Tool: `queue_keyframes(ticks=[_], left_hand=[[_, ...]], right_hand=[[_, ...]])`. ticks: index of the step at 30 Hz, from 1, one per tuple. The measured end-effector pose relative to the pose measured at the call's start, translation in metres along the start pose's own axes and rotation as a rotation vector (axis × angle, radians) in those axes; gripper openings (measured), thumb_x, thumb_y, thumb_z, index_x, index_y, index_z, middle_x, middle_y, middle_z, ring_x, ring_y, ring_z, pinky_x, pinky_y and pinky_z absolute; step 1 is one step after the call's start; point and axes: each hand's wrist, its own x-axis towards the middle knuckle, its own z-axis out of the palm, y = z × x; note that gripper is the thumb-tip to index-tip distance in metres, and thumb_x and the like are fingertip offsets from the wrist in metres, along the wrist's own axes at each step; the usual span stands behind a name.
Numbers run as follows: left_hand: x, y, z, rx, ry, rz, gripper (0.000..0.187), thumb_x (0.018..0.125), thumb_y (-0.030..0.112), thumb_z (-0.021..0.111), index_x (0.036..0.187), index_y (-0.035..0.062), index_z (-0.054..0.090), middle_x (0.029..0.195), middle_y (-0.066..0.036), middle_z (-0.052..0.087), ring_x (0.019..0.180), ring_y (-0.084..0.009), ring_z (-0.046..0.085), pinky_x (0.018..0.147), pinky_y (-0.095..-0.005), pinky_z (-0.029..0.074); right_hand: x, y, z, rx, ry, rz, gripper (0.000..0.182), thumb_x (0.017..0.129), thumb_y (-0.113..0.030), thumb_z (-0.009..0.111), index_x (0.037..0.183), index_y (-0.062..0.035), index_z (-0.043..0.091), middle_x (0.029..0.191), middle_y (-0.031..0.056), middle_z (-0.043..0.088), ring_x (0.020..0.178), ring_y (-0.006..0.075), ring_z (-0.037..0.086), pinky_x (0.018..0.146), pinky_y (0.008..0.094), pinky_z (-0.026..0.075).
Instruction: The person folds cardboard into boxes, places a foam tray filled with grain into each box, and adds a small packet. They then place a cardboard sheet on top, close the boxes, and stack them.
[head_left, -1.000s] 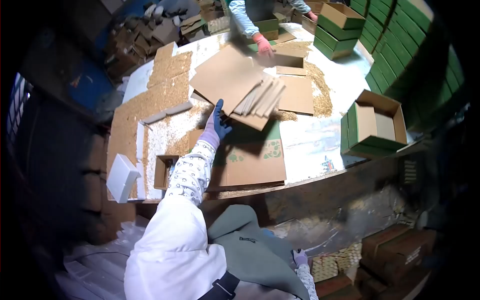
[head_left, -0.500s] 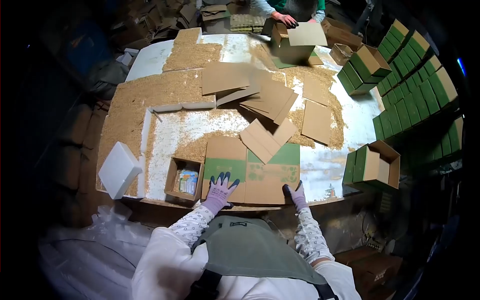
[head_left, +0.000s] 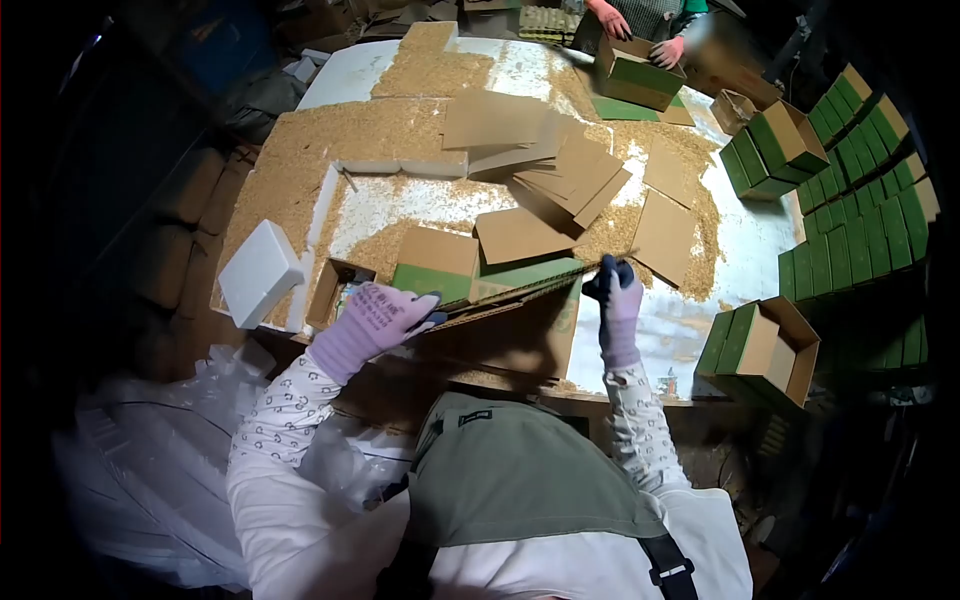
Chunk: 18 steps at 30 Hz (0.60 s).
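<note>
My left hand, in a lilac glove with dark fingertips, pinches the left end of a flat cardboard box blank. My right hand, gloved alike, grips its right end. The blank is tilted up off the table, its edge toward me and its right end higher. Beneath it lies more printed brown cardboard. Just behind is a green and brown blank, and a plain cardboard piece rests near it. Beside my left hand stands a small open box, partly hidden, its contents hardly visible.
Loose cardboard sheets lie mid-table among sawdust-like material. A white foam block sits at left. Open green boxes stand at right, before stacked green boxes. Across the table, a co-worker's hands touch a green box.
Both my hands have risen from the flat cardboard and now hold a blank lifted off the table. The plain cardboard piece has shifted back. The co-worker's box now stands with its top open.
</note>
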Motion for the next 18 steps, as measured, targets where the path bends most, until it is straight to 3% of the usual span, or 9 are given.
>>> queue_keyframes(ticks=[1,5,7,11,13,15,16,17,18], left_hand=[[0.007,0.000,0.001,-0.011,0.012,0.017,0.023,0.092,0.032,0.060,0.100,0.0112,0.062,0.067,-0.011,0.060,0.063,-0.0280,0.062,0.055,-0.0406,0.046],[0.022,-0.017,0.003,-0.031,-0.021,-0.367,0.025,0.089,0.035,0.060,0.093,0.0095,0.062,0.070,-0.012,0.062,0.065,-0.0288,0.063,0.059,-0.0413,0.048],[0.032,-0.016,-0.010,-0.083,-0.099,-0.562,0.026,0.087,0.035,0.061,0.090,0.0093,0.062,0.075,-0.013,0.064,0.069,-0.0288,0.065,0.063,-0.0405,0.050],[0.066,-0.003,0.066,-0.163,-0.165,-0.257,0.022,0.088,0.035,0.057,0.088,0.0146,0.065,0.086,-0.009,0.069,0.085,-0.0301,0.068,0.073,-0.0431,0.052],[0.074,-0.037,0.107,0.175,-0.273,0.106,0.020,0.085,0.032,0.058,0.096,0.0165,0.066,0.101,-0.009,0.068,0.099,-0.0288,0.065,0.089,-0.0447,0.051],[0.078,-0.049,0.070,0.347,0.361,0.372,0.036,0.085,0.029,0.055,0.119,0.0205,0.062,0.122,-0.013,0.060,0.117,-0.0259,0.057,0.106,-0.0457,0.042],[0.084,-0.058,0.069,0.494,0.369,0.332,0.062,0.081,0.038,0.063,0.140,0.0245,0.048,0.140,-0.017,0.045,0.131,-0.0284,0.045,0.116,-0.0503,0.029],[0.090,-0.050,0.038,0.332,0.099,0.182,0.081,0.072,0.044,0.074,0.145,0.0268,0.043,0.144,-0.017,0.040,0.133,-0.0325,0.041,0.116,-0.0535,0.025],[0.104,-0.056,0.034,0.288,0.201,0.101,0.083,0.072,0.039,0.075,0.146,0.0265,0.040,0.142,-0.016,0.040,0.128,-0.0317,0.044,0.116,-0.0523,0.026]], right_hand=[[0.010,-0.017,0.030,-0.073,0.049,-0.005,0.041,0.086,-0.019,0.075,0.062,-0.0062,0.044,0.055,-0.0024,0.044,0.049,0.0070,0.040,0.047,0.0261,0.037],[0.028,-0.015,0.056,-0.096,0.001,0.031,0.045,0.081,-0.019,0.077,0.058,-0.0079,0.039,0.055,-0.0038,0.040,0.050,0.0092,0.031,0.047,0.0292,0.029],[0.003,-0.048,0.048,-0.666,-0.121,-0.170,0.029,0.076,-0.021,0.074,0.068,-0.0027,0.053,0.057,0.0069,0.051,0.054,0.0135,0.051,0.053,0.0305,0.043],[-0.016,-0.071,0.100,-1.244,-0.921,-0.214,0.035,0.078,-0.034,0.069,0.105,-0.0117,0.068,0.088,0.0166,0.066,0.088,0.0342,0.065,0.083,0.0388,0.052],[0.012,-0.005,0.072,-1.202,-1.277,-0.524,0.035,0.081,-0.024,0.063,0.114,-0.0119,0.065,0.131,0.0150,0.053,0.116,0.0361,0.053,0.097,0.0374,0.046],[0.026,-0.008,0.045,-1.191,-1.253,-0.834,0.040,0.081,-0.015,0.060,0.121,-0.0176,0.064,0.137,0.0126,0.048,0.123,0.0370,0.047,0.102,0.0424,0.041],[0.014,-0.041,0.038,-1.446,-1.252,-0.853,0.054,0.079,-0.009,0.058,0.131,-0.0262,0.058,0.144,0.0123,0.043,0.129,0.0391,0.043,0.105,0.0490,0.039],[0.001,-0.043,0.026,-1.640,-1.246,-0.761,0.061,0.080,-0.021,0.066,0.138,-0.0327,0.050,0.151,0.0161,0.034,0.135,0.0427,0.036,0.107,0.0527,0.036],[-0.013,-0.048,0.025,-1.656,-1.223,-0.657,0.067,0.077,-0.028,0.070,0.140,-0.0321,0.047,0.152,0.0182,0.030,0.136,0.0445,0.034,0.108,0.0536,0.035]])
